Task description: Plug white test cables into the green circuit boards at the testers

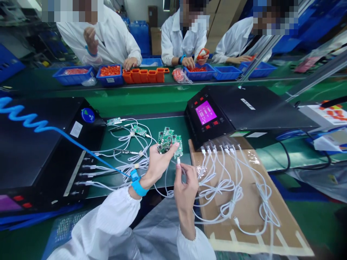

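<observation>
Several green circuit boards (166, 136) are bunched in my left hand (159, 161), its thumb pressed on the rightmost board (178, 144). A blue wrist strap (138, 184) with a coiled cord circles that wrist. Just below, my right hand (186, 182) pinches the white plug (178, 161) of a cable at that board's lower edge. Whether the plug is fully seated I cannot tell. To the left, more boards, among them one circuit board (139, 130), lie on the green mat with white cables (130, 159) plugged in.
A black tester (217, 119) with a lit purple screen stands right, its white cables (230, 202) coiled over taped cardboard (244, 213). Another black box (48, 144) stands left, under the blue coiled cord (62, 133). Across the bench, several co-workers handle orange parts near blue bins (110, 75).
</observation>
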Demonstrator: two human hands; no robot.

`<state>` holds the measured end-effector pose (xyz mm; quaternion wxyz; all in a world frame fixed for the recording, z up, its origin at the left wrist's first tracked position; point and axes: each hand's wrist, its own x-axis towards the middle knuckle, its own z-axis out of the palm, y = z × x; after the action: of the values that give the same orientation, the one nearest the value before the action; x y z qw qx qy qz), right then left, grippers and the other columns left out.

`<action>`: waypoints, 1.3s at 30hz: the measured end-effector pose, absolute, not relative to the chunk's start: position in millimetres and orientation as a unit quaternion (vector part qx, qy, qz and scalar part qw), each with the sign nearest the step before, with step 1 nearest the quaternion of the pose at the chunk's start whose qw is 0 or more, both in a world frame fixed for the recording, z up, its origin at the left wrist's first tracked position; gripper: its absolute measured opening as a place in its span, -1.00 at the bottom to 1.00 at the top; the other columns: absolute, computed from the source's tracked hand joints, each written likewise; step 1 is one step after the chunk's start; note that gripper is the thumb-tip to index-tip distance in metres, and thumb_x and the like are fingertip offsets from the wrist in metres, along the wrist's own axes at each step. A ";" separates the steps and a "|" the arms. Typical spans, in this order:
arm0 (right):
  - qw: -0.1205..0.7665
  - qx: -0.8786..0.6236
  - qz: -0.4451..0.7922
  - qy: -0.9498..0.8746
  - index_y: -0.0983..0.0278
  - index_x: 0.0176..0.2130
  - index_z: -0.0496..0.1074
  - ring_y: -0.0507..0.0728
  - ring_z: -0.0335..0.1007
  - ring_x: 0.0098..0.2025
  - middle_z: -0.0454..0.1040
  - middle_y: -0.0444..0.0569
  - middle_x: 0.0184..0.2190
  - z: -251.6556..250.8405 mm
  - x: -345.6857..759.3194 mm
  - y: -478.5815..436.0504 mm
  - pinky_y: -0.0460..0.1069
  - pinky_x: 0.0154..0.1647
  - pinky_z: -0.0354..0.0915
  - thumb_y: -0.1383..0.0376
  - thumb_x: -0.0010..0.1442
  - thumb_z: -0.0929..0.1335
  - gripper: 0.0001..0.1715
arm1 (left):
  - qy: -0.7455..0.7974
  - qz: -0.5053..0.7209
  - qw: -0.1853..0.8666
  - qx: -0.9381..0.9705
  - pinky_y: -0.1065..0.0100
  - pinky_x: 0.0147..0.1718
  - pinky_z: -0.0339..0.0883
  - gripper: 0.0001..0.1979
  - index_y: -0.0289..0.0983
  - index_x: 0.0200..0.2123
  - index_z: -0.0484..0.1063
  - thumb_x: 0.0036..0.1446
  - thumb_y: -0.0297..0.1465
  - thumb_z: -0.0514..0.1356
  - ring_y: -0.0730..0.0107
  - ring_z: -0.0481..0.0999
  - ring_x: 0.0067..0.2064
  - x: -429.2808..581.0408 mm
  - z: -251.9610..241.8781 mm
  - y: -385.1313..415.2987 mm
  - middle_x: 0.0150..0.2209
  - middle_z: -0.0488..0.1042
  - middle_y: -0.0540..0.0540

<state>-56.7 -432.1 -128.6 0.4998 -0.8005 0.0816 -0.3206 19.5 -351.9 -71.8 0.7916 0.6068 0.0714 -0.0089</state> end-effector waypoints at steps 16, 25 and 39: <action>0.562 -0.750 -0.322 0.135 0.24 0.05 0.57 0.10 0.58 -0.23 0.63 0.08 -0.11 -108.3 -54.6 -466.0 0.03 -0.19 0.52 0.16 0.41 0.38 -0.69 | 0.005 -0.021 0.748 0.663 0.33 -0.29 0.47 -0.72 -0.31 -0.22 0.63 0.05 -0.27 0.48 0.34 0.56 -0.33 14.0 -77.6 -355.9 -0.34 0.60 -0.07; 0.504 -0.765 -0.386 0.108 0.24 -0.11 0.61 0.10 0.53 -0.20 0.59 0.01 -0.22 -99.0 -45.6 -464.3 0.01 -0.21 0.48 0.23 0.38 0.42 -0.83 | -0.087 -0.020 0.692 0.716 0.32 -0.28 0.37 -0.77 -0.27 -0.39 0.54 0.18 -0.24 0.41 0.32 0.44 -0.34 8.2 -81.2 -357.7 -0.43 0.46 -0.03; 0.455 -0.786 -0.408 0.096 0.24 -0.11 0.57 0.10 0.52 -0.19 0.54 -0.01 -0.21 -103.8 -45.8 -465.8 0.02 -0.14 0.47 0.29 0.38 0.40 -0.88 | -0.180 0.012 0.664 0.726 0.37 -0.28 0.28 -0.89 -0.22 -0.22 0.70 0.18 -0.43 0.36 0.36 0.41 -0.29 6.0 -84.5 -355.5 -0.36 0.40 -0.04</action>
<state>-45.8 -465.8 -103.8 0.4547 -0.7859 0.0965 -0.4078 6.0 -355.5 -84.5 0.6636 0.7260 -0.1800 0.0119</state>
